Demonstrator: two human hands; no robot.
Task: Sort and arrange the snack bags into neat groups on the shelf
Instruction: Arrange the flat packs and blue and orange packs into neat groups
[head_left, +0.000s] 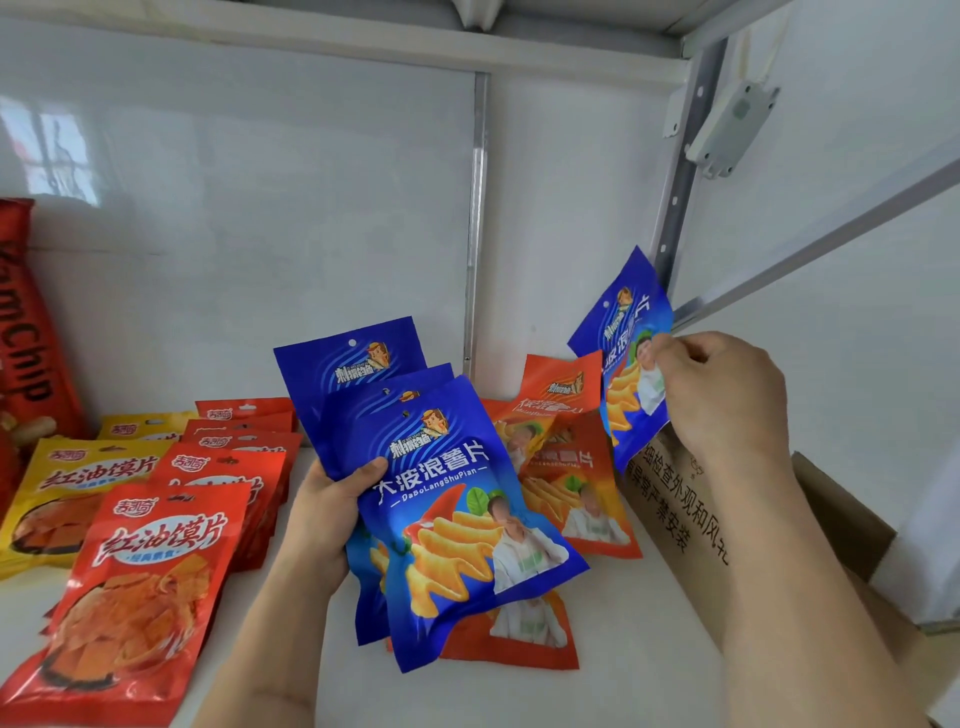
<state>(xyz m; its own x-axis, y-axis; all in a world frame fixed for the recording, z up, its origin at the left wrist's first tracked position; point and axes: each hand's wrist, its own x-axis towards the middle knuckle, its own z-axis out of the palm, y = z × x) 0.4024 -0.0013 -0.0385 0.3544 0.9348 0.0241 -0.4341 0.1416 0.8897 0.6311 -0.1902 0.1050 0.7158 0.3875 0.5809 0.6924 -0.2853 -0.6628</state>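
Observation:
My left hand grips a fanned stack of three blue chip bags above the white shelf. My right hand pinches a single blue chip bag, held tilted in the air at the right. Several orange chip bags lie loose on the shelf between the two hands, one partly hidden under the blue stack. At the left, red snack bags lie in overlapping rows, with yellow snack bags beside them.
A brown cardboard box with printed text stands at the right edge of the shelf, under my right arm. A tall red chip bag leans at the far left. The white back wall and a metal upright close the space behind.

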